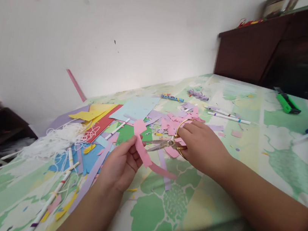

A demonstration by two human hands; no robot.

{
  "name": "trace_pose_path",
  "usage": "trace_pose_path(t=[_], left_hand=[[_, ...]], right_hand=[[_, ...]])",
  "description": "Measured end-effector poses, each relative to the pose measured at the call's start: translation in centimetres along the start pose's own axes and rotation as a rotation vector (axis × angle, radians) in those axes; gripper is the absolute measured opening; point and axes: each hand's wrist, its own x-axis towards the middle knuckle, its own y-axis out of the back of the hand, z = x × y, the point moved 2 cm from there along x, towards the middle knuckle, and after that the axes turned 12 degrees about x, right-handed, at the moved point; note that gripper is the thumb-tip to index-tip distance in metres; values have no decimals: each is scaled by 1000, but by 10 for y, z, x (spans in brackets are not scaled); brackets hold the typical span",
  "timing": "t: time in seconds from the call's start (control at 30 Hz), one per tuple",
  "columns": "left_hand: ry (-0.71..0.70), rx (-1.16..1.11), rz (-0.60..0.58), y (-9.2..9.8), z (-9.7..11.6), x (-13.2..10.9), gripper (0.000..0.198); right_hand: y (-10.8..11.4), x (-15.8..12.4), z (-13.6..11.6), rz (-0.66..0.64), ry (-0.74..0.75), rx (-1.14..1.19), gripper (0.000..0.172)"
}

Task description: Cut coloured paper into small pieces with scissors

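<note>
Pinched in my left hand (pixel 121 162) is a pink paper strip (pixel 143 151), which curls down to the right with its tail near the tablecloth. My right hand (pixel 203 145) has its fingers through the gold handles of a pair of scissors (pixel 164 144). The scissor blades are parted and point left at the strip, close to my left fingertips. Whether the blades touch the paper, I cannot tell. Behind the scissors lies a heap of pink paper scraps (pixel 171 123), with a pale blue sheet (pixel 134 108) to its left.
A tangle of white string (pixel 56 138) covers coloured paper on the left. White pens (pixel 228 118) lie at the back, and a green box cutter (pixel 287 103) at the back right. A wall borders the far side; a dark cabinet (pixel 245 54) stands beyond the table.
</note>
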Motion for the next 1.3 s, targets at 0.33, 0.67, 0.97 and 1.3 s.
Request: trace_pose_path(t=[0.33,0.67,0.97,1.3], left_hand=[[-65,-138,174,6,3,6,10],[-84,-36,163,7,2,6,8],[-235,82,141,-4,-7,-8,12],[-237,128,37,-6,-5,-13,14]], right_hand=[[-1,-1,-4,-26,28,-28,4],[-1,-2,-6,-35,33,-36,5],[-5,-4,-7,-36,-85,-36,8],[-4,-5,-14,54,-123,-90,13]])
